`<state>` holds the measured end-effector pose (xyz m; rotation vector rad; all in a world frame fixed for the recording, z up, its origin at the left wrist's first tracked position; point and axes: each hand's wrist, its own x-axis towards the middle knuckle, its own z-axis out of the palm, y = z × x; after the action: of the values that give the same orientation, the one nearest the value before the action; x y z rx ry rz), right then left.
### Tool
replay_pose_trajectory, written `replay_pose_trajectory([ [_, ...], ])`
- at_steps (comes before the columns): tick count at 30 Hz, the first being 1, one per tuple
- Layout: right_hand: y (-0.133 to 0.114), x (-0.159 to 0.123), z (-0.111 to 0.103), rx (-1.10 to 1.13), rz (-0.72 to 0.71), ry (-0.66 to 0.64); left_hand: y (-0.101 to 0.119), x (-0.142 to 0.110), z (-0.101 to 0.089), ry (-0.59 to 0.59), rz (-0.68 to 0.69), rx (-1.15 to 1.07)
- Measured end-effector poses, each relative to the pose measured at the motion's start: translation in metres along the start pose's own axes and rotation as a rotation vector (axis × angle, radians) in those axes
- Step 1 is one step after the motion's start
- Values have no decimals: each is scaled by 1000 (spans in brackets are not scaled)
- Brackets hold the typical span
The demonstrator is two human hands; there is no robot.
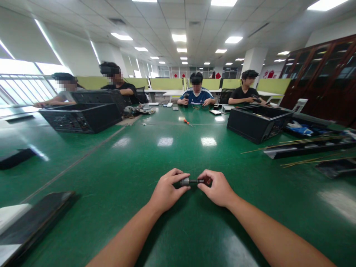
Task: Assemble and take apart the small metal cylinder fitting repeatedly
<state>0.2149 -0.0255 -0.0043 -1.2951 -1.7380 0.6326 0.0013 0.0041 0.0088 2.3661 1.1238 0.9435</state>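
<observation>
Left hand (168, 189) — thumb and fingers — pinches the cylinder-ended tool (185, 181).

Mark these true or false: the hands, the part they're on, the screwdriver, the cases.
1. Both the left hand and right hand are on the metal part. True.
2. The left hand has its thin end. False: it has the thick end; the right hand has the thin one.
3. The screwdriver lies between the left case and right case. True.
4. The right case is white. False: it is black.
</observation>
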Motion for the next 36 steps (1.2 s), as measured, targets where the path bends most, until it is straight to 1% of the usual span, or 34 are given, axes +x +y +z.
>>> replay_pose_trajectory([
  [5,0,0,0,5,13,9,1,1,-1,9,13,-12],
  [13,3,1,-2,52,60,-22,-1,1,-3,25,21,3],
  [20,5,2,-5,57,65,10,-1,2,-6,31,-6,30],
  [22,5,2,-6,96,63,11,-2,3,-7,51,-42,42],
  [26,4,2,-6,261,91,-38,-8,5,-10,152,-241,-5],
  [28,5,3,-4,333,125,-59,-13,6,-10,181,-309,-56],
  [31,9,5,1,397,158,-56,-19,8,-9,211,-332,-118],
  [33,12,7,4,403,158,-39,-20,8,-9,232,-336,-148],
  [36,14,9,7,381,148,-32,-16,8,-18,240,-344,-167],
])
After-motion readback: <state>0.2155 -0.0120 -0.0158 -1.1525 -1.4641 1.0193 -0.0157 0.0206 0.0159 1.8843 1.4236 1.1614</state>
